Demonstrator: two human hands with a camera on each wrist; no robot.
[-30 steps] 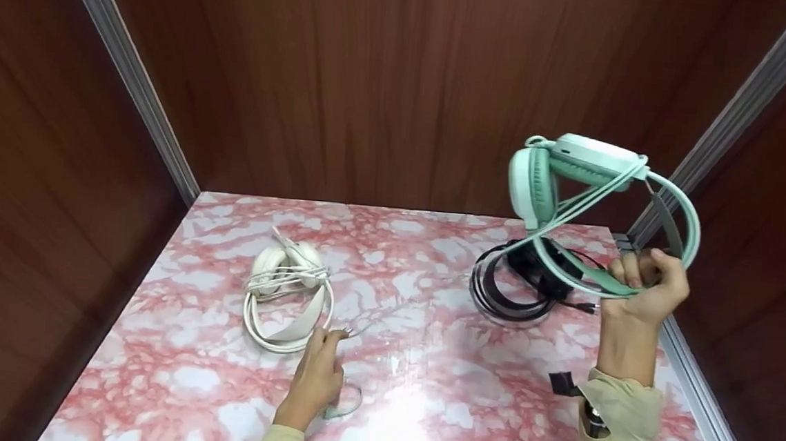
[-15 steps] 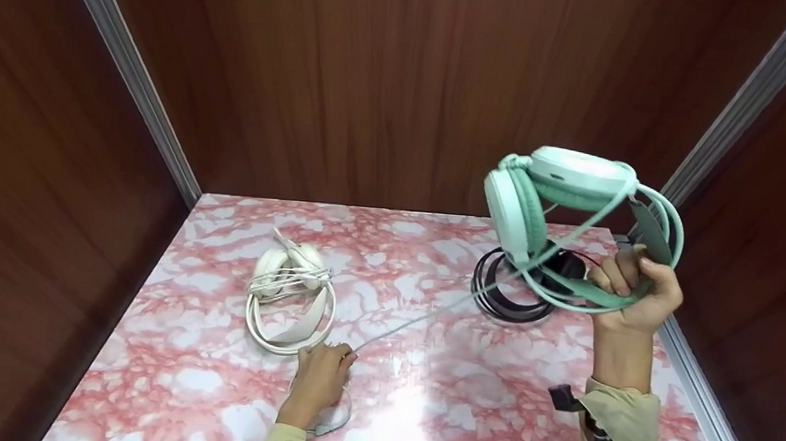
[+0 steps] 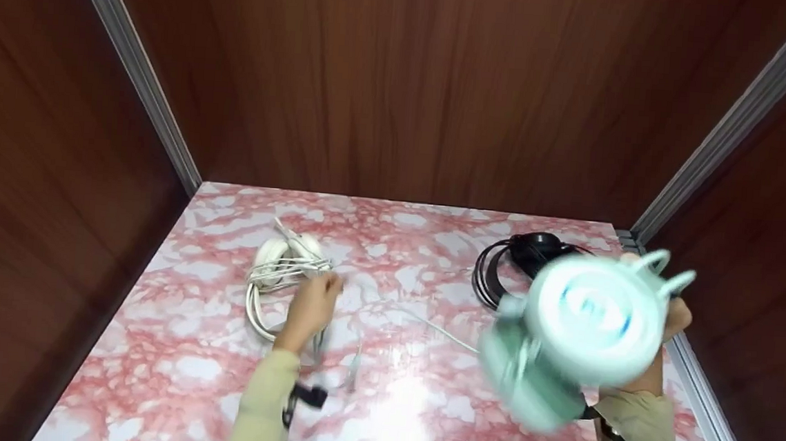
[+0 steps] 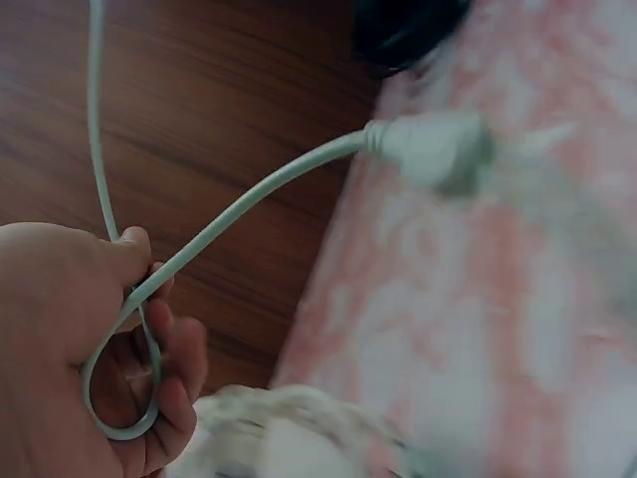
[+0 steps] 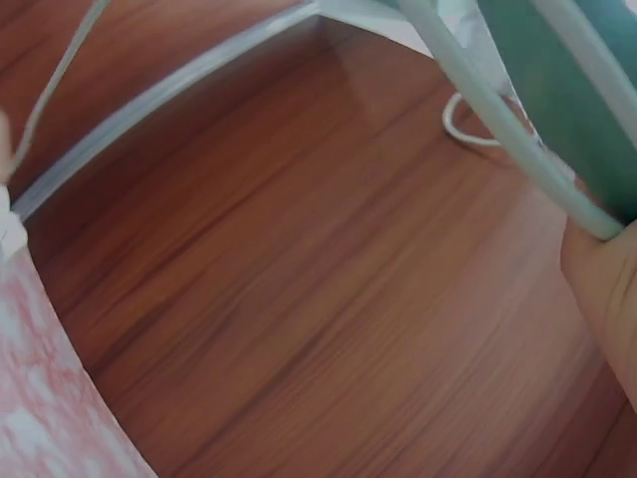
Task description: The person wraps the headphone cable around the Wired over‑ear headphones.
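Mint-green headphones (image 3: 586,324), blurred by motion, are held up over the table's right side. My right hand (image 3: 678,318) grips their headband and is mostly hidden behind an ear cup; in the right wrist view the hand shows at the band (image 5: 508,129). My left hand (image 3: 312,306) pinches the headphones' thin green cable (image 4: 254,204) between thumb and fingers. A small loop of it hangs inside the curled fingers, and the free end with its plug (image 4: 433,151) sticks out past them. From the head, this hand overlaps the white headphones (image 3: 269,264).
Black headphones (image 3: 535,250) with a coiled cable lie at the back right, partly covered by the green pair. The marbled pink table (image 3: 391,241) is bordered by brown wooden panels (image 3: 402,83) with grey metal corner strips (image 3: 137,71).
The green headphones have come down and turned, so one ear cup's outer face shows. My left hand has moved forward, up to the white headphones, with the cable in its fingers.
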